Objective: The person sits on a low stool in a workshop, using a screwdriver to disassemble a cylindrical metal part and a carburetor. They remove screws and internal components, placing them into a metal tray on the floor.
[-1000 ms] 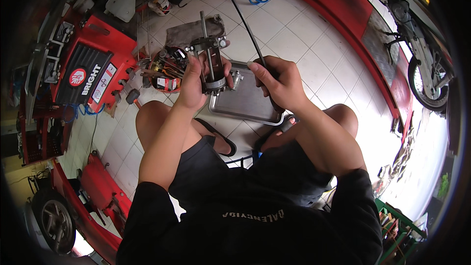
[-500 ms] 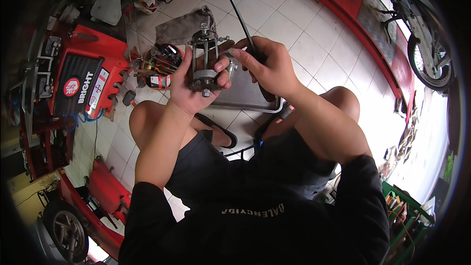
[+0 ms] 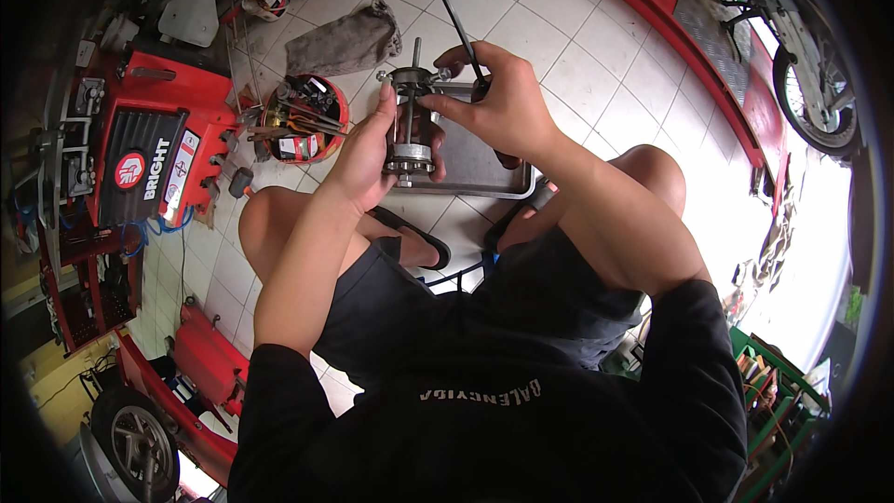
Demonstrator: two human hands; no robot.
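A metal puller (image 3: pixel 410 112) with a central threaded rod, side bolts and a ribbed ring at its base stands upright over a tray. My left hand (image 3: pixel 368 154) is wrapped round it, thumb up along its left side and fingers behind it. My right hand (image 3: pixel 503 102) has a long thin dark rod (image 3: pixel 447 5) in its grip, running up out of the top of the picture. Its thumb and forefinger reach to the puller's upper plate, near the right-hand bolt. The rod's lower end is hidden in my palm.
The shallow metal tray (image 3: pixel 484 188) lies on the tiles before my feet. Left of it are a red tub (image 3: pixel 338 135) of tools, a grey rag (image 3: pixel 345 42) and a hammer (image 3: pixel 241 182). A red machine (image 3: pixel 154 154) stands farther left, a motorcycle wheel (image 3: pixel 815 107) at far right.
The puller has shifted right and slightly down. My right hand has moved up to its top, with thumb and forefinger now at the upper plate; the rod is still in that hand.
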